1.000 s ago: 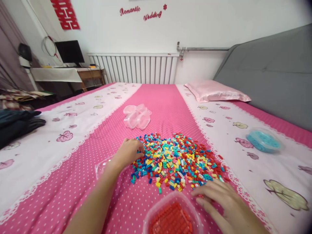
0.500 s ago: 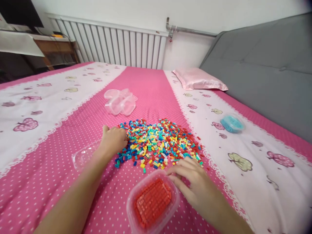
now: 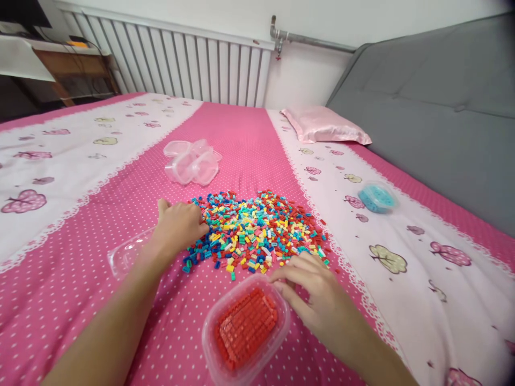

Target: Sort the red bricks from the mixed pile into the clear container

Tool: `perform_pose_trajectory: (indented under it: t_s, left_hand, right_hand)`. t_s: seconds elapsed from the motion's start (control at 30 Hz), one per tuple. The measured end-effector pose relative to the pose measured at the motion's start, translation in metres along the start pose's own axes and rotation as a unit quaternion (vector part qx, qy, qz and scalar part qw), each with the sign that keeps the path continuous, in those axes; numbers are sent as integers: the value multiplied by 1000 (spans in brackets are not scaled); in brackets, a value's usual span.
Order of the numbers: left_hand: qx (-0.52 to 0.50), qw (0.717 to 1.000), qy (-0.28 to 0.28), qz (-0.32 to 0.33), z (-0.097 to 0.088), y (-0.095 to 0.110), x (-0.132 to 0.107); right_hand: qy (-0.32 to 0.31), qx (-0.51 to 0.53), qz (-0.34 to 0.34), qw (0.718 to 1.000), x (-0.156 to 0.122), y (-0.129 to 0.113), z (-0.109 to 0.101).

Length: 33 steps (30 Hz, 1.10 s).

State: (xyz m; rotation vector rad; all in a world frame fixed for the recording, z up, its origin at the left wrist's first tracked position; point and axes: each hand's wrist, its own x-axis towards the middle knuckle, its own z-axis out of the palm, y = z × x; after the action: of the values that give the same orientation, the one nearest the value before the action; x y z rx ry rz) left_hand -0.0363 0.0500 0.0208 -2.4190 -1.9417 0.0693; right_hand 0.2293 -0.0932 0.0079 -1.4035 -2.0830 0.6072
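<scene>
A loose pile of small toy building bricks in many colours lies on the pink dotted bedspread. My left hand is at the pile's left edge, fingers curled down among the bricks; its fingertips are hidden, so what they pinch does not show. Closer to me sits a clear plastic container with neatly packed red bricks inside. My right hand is at its upper right corner, thumb and forefinger closed at the rim, the other fingers curled just below the pile.
Behind the left forearm lies a clear plastic lid. Farther back are several empty-looking clear containers. A tub with blue contents stands to the right. A pink pillow lies near the grey headboard, and a radiator lines the wall.
The whole view has shifted slightly, so everything sits a little farther left and higher. Both hands stay in nearly the same places at the pile and the container rim.
</scene>
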Motion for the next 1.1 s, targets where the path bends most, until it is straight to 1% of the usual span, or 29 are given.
perform_pose_trajectory:
  t_s: [0.03,0.1,0.17,0.2,0.23,0.27,0.33,0.4,0.5,0.6,0.7,0.8,0.87,0.97,1.1]
  left_hand:
    - [-20,1000,-2,11,-4,1,-1]
    - [-65,996,-21,54,-13,5,-5]
    - [-132,980,-65,131,-20,14,-11]
    - [-180,963,-92,181,-23,20,-16]
    - [-250,931,-116,237,-24,26,-21]
    - [-311,898,-135,280,-25,32,-26]
    - [-389,844,-160,334,-24,43,-36]
    - [-412,817,-180,360,-23,50,-42]
    - [-428,793,-202,383,-21,53,-45]
    - [-442,778,-216,389,-20,52,-42]
    - [-443,776,-231,386,-17,53,-40]
    - [-427,791,-221,379,-15,54,-38]
    - [-412,801,-210,380,-17,51,-36]
    - [-418,807,-200,366,-20,38,-29]
    - [-436,817,-188,326,-17,22,-19]
  right_hand:
    - [3,-1,-2,1000,0,0,-1]
    - [19,1,-8,1000,1,-1,-2]
    - [49,7,-22,999,1,-4,-2]
    - [66,10,-35,997,2,-5,-1]
    - [81,12,-51,995,2,-7,0]
    - [94,13,-67,993,3,-10,2]
    - [116,16,-97,988,2,-15,8]
    - [135,24,-116,984,1,-21,15]
    - [160,34,-123,979,-1,-27,21]
    - [153,20,-116,981,-2,-28,22]
    - [131,-16,-118,984,-2,-24,19]
    - [124,-72,-109,984,-2,-21,17]
    - [117,-127,-104,979,-1,-20,16]
    - [94,-199,-103,970,0,-21,16]
    - [66,-244,-100,962,4,-23,24]
